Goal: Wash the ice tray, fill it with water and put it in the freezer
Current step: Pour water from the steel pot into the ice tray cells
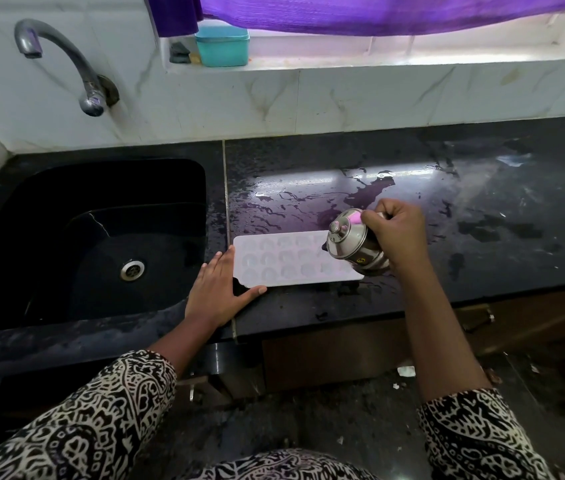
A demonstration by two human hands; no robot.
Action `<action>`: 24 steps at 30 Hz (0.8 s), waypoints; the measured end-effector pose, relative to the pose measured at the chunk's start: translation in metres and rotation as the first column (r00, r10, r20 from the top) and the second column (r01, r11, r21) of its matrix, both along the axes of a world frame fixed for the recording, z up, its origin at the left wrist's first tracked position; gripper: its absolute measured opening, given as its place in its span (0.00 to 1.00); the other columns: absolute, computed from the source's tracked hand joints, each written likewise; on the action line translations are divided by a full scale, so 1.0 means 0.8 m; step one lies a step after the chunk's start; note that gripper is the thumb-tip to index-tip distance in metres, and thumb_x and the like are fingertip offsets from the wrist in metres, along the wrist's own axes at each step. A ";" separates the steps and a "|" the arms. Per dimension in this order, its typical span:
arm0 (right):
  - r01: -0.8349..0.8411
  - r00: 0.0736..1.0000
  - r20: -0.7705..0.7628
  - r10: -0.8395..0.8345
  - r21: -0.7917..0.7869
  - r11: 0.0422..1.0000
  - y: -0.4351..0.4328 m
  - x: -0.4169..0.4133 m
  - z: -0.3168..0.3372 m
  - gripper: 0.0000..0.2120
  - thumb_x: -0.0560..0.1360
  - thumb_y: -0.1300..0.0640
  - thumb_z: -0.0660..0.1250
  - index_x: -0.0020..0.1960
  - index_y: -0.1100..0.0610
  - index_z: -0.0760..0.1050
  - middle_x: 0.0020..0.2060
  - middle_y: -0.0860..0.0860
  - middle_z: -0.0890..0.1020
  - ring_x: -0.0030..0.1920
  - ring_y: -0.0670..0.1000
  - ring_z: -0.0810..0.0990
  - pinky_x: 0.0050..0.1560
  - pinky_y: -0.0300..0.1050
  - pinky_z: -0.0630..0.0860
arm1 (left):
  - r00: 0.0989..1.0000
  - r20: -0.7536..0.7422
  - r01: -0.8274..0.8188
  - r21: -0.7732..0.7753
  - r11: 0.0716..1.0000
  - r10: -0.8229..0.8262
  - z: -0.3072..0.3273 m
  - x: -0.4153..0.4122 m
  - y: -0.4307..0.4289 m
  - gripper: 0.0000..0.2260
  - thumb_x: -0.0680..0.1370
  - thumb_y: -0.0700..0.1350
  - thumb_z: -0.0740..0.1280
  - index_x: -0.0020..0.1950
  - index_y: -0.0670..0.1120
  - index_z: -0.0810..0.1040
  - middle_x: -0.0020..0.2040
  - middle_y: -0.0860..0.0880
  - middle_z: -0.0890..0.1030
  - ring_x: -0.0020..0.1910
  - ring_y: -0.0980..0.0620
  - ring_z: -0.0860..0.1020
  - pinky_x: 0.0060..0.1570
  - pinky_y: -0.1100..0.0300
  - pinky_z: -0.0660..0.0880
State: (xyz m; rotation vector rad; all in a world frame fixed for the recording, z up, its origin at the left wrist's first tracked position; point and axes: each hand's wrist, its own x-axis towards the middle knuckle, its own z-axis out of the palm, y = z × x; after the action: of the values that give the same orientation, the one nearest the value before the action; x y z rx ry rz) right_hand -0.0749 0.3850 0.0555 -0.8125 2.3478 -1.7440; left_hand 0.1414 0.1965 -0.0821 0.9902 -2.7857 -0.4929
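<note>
A white ice tray point(284, 259) with several round cups lies flat on the wet black counter point(447, 237), just right of the sink. My left hand point(220, 289) rests flat against the tray's left end, fingers spread, thumb along its front edge. My right hand point(398, 233) grips a shiny steel jug point(355, 242) and holds it tilted over the tray's right end, mouth toward the cups. I cannot tell whether water is coming out.
A black sink point(84, 237) with a steel drain point(132, 270) lies to the left, under a wall tap point(63, 60). A teal box point(222, 46) stands on the window ledge below a purple curtain point(378, 12). Puddles cover the counter behind the tray.
</note>
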 end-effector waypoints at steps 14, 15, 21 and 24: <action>0.008 0.996 0.088 0.001 -0.096 0.995 0.003 -0.008 -0.007 0.18 0.69 0.65 0.69 0.26 0.55 0.64 0.21 0.46 0.66 0.24 0.45 0.63 0.32 0.40 0.67 | 1.000 0.002 0.001 0.001 1.000 -0.001 0.001 0.000 0.001 0.56 0.63 0.82 0.43 0.80 0.45 0.49 0.79 0.47 0.59 0.78 0.48 0.54 0.76 0.49 0.51; 0.002 0.998 0.070 0.004 -0.080 0.997 0.003 -0.008 -0.007 0.18 0.69 0.65 0.69 0.26 0.54 0.64 0.19 0.43 0.65 0.23 0.43 0.63 0.31 0.38 0.66 | 1.000 0.000 0.000 0.003 1.000 0.000 0.001 0.000 0.001 0.56 0.64 0.82 0.43 0.80 0.45 0.49 0.79 0.47 0.59 0.78 0.48 0.54 0.76 0.49 0.51; -0.023 1.000 -0.014 0.023 -0.012 1.000 0.000 -0.003 -0.008 0.20 0.68 0.65 0.68 0.25 0.53 0.62 0.16 0.42 0.65 0.22 0.41 0.61 0.27 0.35 0.62 | 1.000 0.003 0.002 -0.004 1.000 -0.002 0.001 0.000 0.001 0.56 0.64 0.82 0.43 0.80 0.45 0.50 0.79 0.46 0.59 0.78 0.47 0.55 0.76 0.49 0.52; -0.024 0.998 -0.050 0.024 0.011 1.000 -0.001 -0.001 -0.008 0.20 0.68 0.65 0.68 0.25 0.53 0.62 0.17 0.43 0.66 0.22 0.42 0.61 0.26 0.36 0.62 | 1.000 -0.004 0.003 -0.003 1.000 -0.003 0.001 0.000 0.001 0.55 0.64 0.82 0.44 0.80 0.45 0.50 0.79 0.47 0.59 0.78 0.47 0.55 0.76 0.49 0.52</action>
State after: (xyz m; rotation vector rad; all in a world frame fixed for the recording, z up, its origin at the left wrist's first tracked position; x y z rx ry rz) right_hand -0.0757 0.3844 0.0487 -0.8898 2.3666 -1.7198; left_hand 0.1414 0.1972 -0.0812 0.9838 -2.7834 -0.4911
